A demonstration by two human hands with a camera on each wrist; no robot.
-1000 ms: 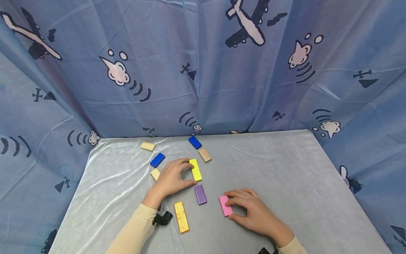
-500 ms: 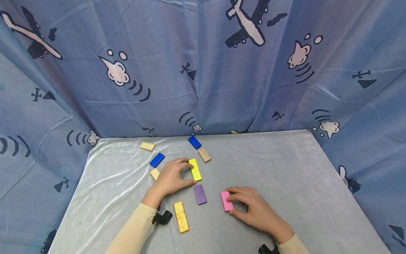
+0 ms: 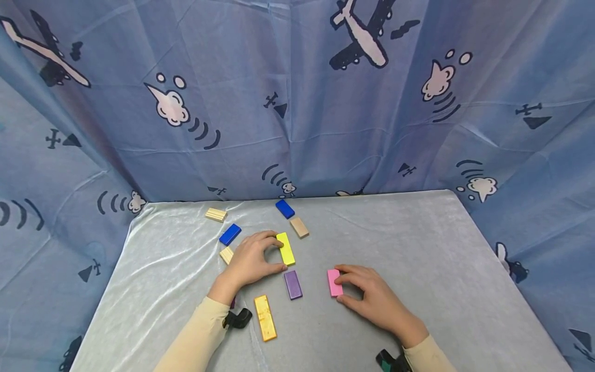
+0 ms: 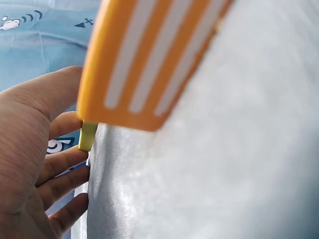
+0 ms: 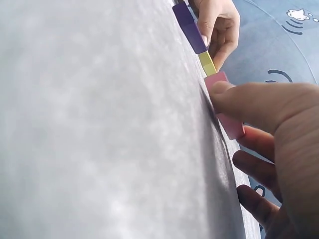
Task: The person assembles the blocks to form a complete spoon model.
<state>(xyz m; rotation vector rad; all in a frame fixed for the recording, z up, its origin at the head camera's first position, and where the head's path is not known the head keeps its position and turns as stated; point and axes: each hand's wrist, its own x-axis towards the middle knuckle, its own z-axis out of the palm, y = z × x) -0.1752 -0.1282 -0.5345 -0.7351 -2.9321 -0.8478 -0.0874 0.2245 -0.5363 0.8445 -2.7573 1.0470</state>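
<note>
My left hand (image 3: 253,258) holds a flat yellow block (image 3: 285,249) on the table, thumb at its near end and a finger along its left side. In the left wrist view, a large orange block (image 4: 134,74) with pale stripes hides most of that grip. To the right, my right hand (image 3: 374,294) pinches a pink block (image 3: 334,283) between thumb and fingers, low over or on the cloth. The right wrist view shows the thumb pressed on the pink block (image 5: 232,124). Between the hands lies a purple block (image 3: 293,285).
A mottled yellow-orange block (image 3: 265,318) lies near the left forearm. Farther back are blue blocks (image 3: 285,208) (image 3: 230,234), a tan block (image 3: 299,227) and ridged pale blocks (image 3: 216,215) (image 3: 226,254). A grey cloth (image 3: 418,243) covers the table; a blue printed curtain (image 3: 241,103) stands behind.
The right hand has slid the pink block away from the body and slightly to the right. My left hand and the yellow block stay where they were.
</note>
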